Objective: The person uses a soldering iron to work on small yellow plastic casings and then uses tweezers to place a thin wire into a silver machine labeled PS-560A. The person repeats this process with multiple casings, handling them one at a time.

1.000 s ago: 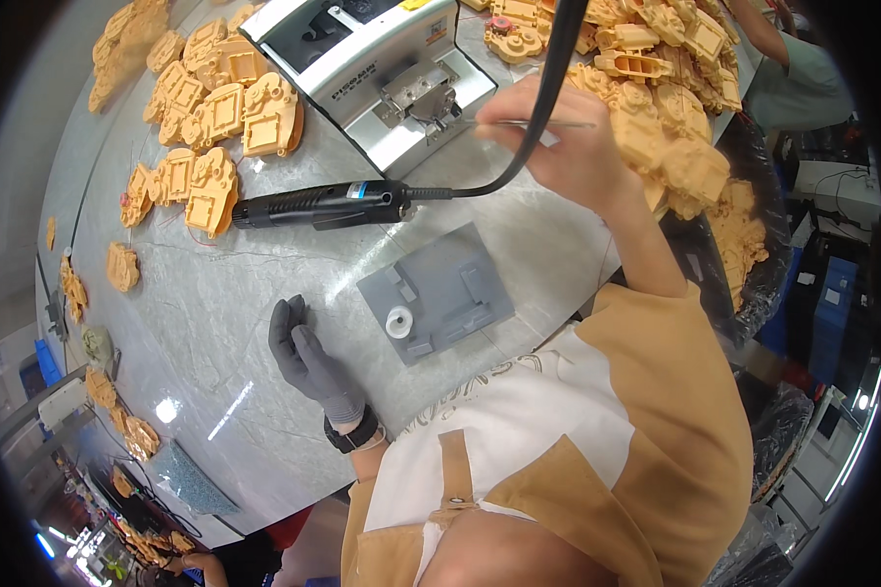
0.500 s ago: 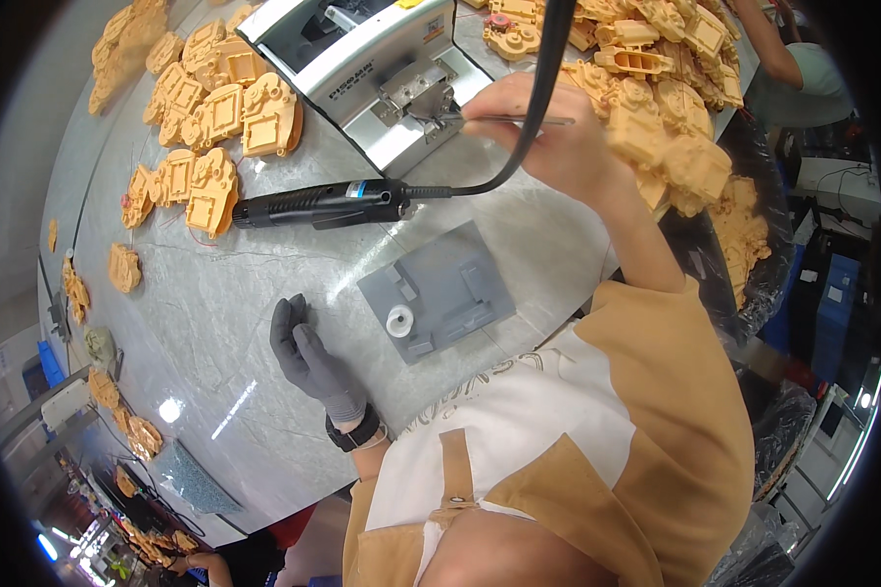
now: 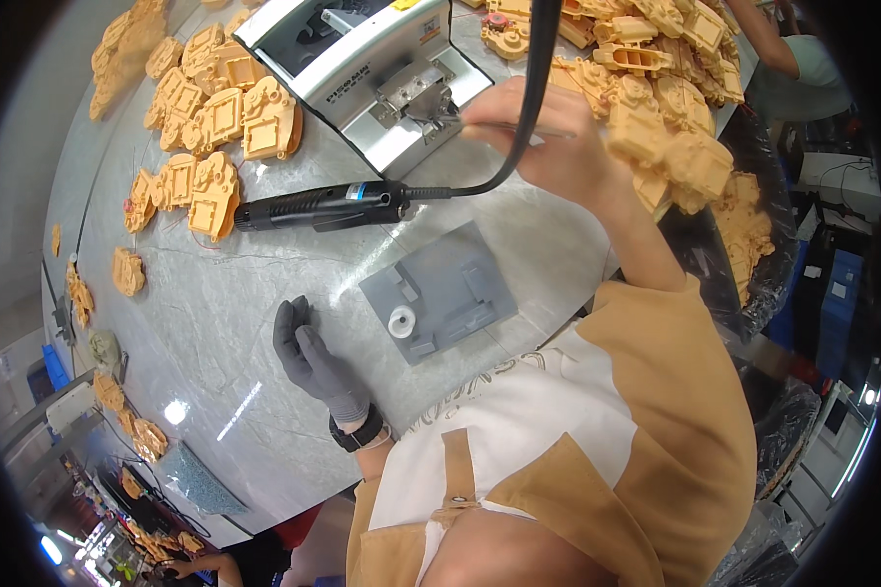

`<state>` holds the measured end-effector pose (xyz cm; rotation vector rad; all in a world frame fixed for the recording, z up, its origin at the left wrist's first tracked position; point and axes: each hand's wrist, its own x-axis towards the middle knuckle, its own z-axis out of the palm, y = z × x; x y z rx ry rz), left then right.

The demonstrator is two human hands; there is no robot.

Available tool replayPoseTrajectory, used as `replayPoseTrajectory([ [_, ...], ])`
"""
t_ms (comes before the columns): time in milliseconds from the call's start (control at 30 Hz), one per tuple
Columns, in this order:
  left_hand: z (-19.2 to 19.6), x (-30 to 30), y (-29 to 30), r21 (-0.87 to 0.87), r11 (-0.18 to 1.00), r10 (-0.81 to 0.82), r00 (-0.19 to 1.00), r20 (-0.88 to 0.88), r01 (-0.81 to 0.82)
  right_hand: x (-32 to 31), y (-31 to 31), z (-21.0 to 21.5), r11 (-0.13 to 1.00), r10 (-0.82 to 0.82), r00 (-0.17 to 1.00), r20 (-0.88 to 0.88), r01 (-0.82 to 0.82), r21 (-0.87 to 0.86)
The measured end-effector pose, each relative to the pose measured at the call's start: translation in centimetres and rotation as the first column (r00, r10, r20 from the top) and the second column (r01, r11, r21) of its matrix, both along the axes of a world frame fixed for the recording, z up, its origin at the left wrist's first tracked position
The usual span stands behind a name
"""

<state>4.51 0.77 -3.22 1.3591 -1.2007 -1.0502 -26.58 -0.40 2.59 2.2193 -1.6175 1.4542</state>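
My bare right hand [image 3: 558, 137] pinches a pair of slim metal tweezers [image 3: 504, 124]. Their tip reaches the metal outlet [image 3: 423, 96] on the front of a white screw feeder [image 3: 367, 73]; whatever is at the tip is too small to make out. Resting on the table at the left, my left hand [image 3: 315, 357] wears a grey glove and holds nothing, its fingers loosely bent and the thumb apart. To its right lies a grey fixture block [image 3: 445, 293] with a white round piece [image 3: 401, 322] on it. A black electric screwdriver [image 3: 318, 206] lies between the fixture and the feeder.
Yellow plastic housings [image 3: 220, 117] lie in groups at the left, and a large heap of housings [image 3: 646, 98] stands at the right. The screwdriver's black cable [image 3: 529, 108] passes in front of my right hand. Another person's arm [image 3: 762, 39] shows at the far right.
The view has shifted very slightly. My right hand stays at the feeder's outlet, with the tweezers tilted a little differently. My left hand keeps its place on the table.
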Motion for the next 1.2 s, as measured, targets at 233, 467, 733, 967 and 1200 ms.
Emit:
replayPoseTrajectory([
  [233,-0.1,0.1,0.0,0.011,1.0,-0.015,1.0,-0.016,0.015,0.2,0.4,-1.0,0.999,-0.007,1.0,0.012,0.007,-0.032],
  [467,-0.2,0.0,-0.1,0.002,1.0,-0.009,1.0,-0.013,0.009,0.7,0.2,-1.7,0.991,-0.021,0.998,0.054,0.028,-0.134],
  [733,-0.2,-0.3,-0.1,-0.001,1.0,-0.012,1.0,-0.004,0.012,0.6,0.7,-1.9,0.984,-0.003,0.994,0.106,0.022,-0.174],
  [967,-0.5,-0.3,-0.1,-0.022,1.0,-0.019,1.0,-0.012,0.018,0.8,0.7,-2.0,0.982,-0.041,0.992,0.116,0.061,-0.176],
  [1200,-0.7,-0.2,-0.1,-0.034,0.999,-0.023,1.0,0.002,0.023,1.3,0.8,-2.5,0.986,-0.049,0.988,0.147,0.072,-0.152],
])
